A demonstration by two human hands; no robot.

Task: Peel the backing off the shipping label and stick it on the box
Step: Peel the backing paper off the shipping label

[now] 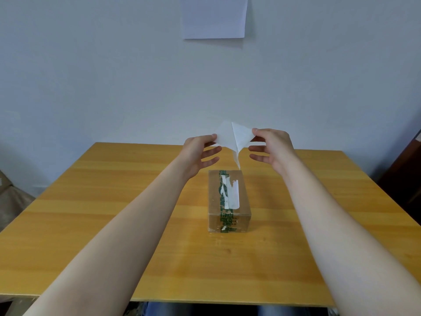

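A small brown cardboard box (245, 201) stands in the middle of the wooden table, with green printed tape and torn white label remains along its top. Above its far end I hold a white shipping label (242, 135) that is partly split from its white backing (224, 135); the two sheets spread apart at the top and meet in a point just over the box. My left hand (200, 153) pinches the left sheet's corner between thumb and forefinger. My right hand (271, 148) pinches the right sheet's corner the same way. Which sheet is the sticky one I cannot tell.
The wooden table (114, 213) runs to a pale wall at the back. A white paper sheet (214, 17) is fixed high on the wall. A dark piece of furniture (407, 179) stands at the right edge. My knees show under the table's front edge.
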